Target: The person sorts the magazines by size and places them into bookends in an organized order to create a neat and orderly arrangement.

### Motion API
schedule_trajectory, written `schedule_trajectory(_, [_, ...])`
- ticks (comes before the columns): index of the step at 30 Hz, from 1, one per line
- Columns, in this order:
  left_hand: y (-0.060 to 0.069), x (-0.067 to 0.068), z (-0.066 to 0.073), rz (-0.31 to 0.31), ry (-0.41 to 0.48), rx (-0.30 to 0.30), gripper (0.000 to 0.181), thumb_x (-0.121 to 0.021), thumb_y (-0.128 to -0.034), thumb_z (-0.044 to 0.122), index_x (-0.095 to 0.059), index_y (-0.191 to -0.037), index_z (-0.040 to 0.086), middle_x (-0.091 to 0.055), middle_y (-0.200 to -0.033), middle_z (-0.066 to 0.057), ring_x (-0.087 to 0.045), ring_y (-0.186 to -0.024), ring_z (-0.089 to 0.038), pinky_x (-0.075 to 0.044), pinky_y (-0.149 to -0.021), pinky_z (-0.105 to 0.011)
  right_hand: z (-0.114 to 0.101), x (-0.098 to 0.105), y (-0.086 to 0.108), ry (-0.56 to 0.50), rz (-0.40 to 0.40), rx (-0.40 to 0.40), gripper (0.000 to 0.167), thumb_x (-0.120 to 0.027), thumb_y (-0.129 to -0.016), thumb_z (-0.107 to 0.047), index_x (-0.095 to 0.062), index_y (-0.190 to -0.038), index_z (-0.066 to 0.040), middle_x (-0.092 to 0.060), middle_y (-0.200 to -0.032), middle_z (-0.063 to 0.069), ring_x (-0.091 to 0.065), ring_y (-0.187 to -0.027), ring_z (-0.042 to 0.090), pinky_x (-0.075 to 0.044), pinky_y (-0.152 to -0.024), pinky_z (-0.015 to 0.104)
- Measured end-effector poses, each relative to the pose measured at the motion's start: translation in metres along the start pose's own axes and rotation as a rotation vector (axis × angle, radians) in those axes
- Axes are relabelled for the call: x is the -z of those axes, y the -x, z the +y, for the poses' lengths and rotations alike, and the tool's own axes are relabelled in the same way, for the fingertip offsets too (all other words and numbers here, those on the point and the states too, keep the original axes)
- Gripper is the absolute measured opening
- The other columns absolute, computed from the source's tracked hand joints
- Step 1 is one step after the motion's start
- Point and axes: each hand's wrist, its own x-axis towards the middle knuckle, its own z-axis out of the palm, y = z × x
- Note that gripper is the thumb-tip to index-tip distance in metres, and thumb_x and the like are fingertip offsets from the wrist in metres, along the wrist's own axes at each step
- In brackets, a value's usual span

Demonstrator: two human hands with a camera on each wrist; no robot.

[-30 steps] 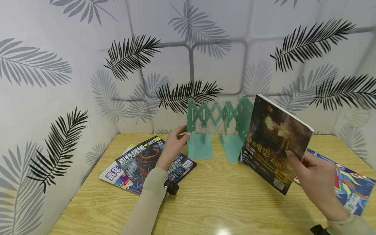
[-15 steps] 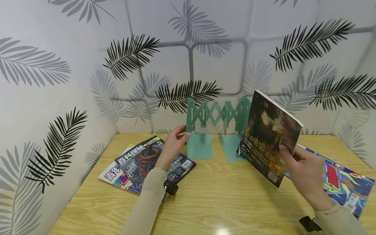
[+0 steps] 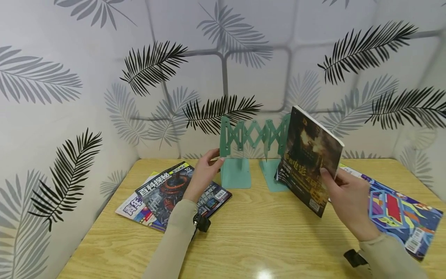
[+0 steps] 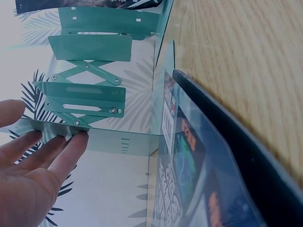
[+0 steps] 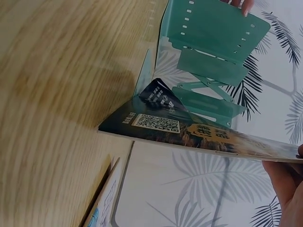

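Observation:
A green metal expandable bookend point(image 3: 254, 133) stands against the back wall. My left hand point(image 3: 205, 172) is at its left end plate; in the left wrist view the fingers point(image 4: 71, 153) touch the outer face and the thumb lies on the other side. My right hand point(image 3: 352, 197) grips a dark-covered magazine point(image 3: 310, 159) by its right edge, thumb on the cover and the other fingers behind. The magazine is upright and tilted, in front of the bookend's right end, partly hiding it. In the right wrist view, a lower corner of the magazine's cover point(image 5: 161, 97) bends away from the rest.
Two overlapping magazines lie left, a dark one point(image 3: 170, 188) over a lighter one point(image 3: 134, 211), partly under my left forearm. A blue colourful magazine point(image 3: 404, 217) lies right, beneath my right arm. The wooden table point(image 3: 265, 240) meets a leaf-patterned wall point(image 3: 258, 77) behind.
My right hand has carried the dark magazine leftward, nearer the bookend, uncovering more of the blue magazine on the right. The left hand has stayed at the bookend's left plate.

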Motion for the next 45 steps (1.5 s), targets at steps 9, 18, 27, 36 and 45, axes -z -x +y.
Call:
schedule_trajectory(9, [-0.015,0.000,-0.028,0.026,0.020,-0.015,0.043,-0.056,-0.1021,0.026,-0.050,-0.144,0.020,-0.051,-0.140,-0.004,-0.053,-0.125,-0.023,-0.049,-0.097,-0.046,0.001,-0.015,-0.005,0.017,0.035,0.050,0.013,-0.072,-0.089,-0.009,-0.078,-0.096,0.001,-0.062,-0.058,0.009,-0.040,-0.044,0.003,-0.025,-0.040,0.020])
schedule_trajectory(18, [-0.014,-0.001,-0.030,0.042,0.008,-0.032,0.042,-0.057,-0.1014,0.028,-0.051,-0.143,0.022,-0.053,-0.137,0.001,-0.054,-0.122,-0.017,-0.051,-0.095,-0.042,-0.001,-0.029,-0.010,-0.012,0.053,0.037,0.011,-0.068,-0.090,-0.008,-0.076,-0.085,-0.001,-0.061,-0.058,0.007,-0.043,-0.045,0.005,-0.027,-0.043,0.019])
schedule_trajectory(27, [-0.014,-0.001,-0.031,0.040,0.001,-0.032,0.043,-0.056,-0.1019,0.028,-0.049,-0.144,0.021,-0.052,-0.138,0.001,-0.054,-0.123,-0.018,-0.051,-0.095,-0.041,0.000,-0.036,-0.012,-0.005,0.047,0.002,0.014,-0.067,-0.091,-0.009,-0.075,-0.083,-0.001,-0.064,-0.061,0.008,-0.047,-0.050,0.001,-0.031,-0.046,0.017])
schedule_trajectory(36, [-0.015,0.000,-0.031,0.039,0.017,-0.043,0.043,-0.057,-0.1016,0.028,-0.050,-0.143,0.022,-0.051,-0.138,0.000,-0.054,-0.123,-0.020,-0.050,-0.096,-0.043,-0.003,-0.045,-0.014,-0.010,0.049,0.026,0.013,-0.067,-0.092,-0.008,-0.077,-0.091,-0.001,-0.072,-0.075,0.015,-0.053,-0.062,-0.009,-0.037,-0.051,0.012])
schedule_trajectory(45, [-0.014,-0.001,-0.030,0.036,0.013,-0.028,0.042,-0.057,-0.1016,0.029,-0.051,-0.143,0.022,-0.052,-0.138,0.001,-0.054,-0.123,-0.018,-0.050,-0.095,-0.041,-0.008,-0.051,-0.015,-0.004,0.030,0.021,0.016,-0.065,-0.094,-0.010,-0.076,-0.086,-0.003,-0.069,-0.067,0.010,-0.057,-0.055,0.006,-0.034,-0.048,0.015])
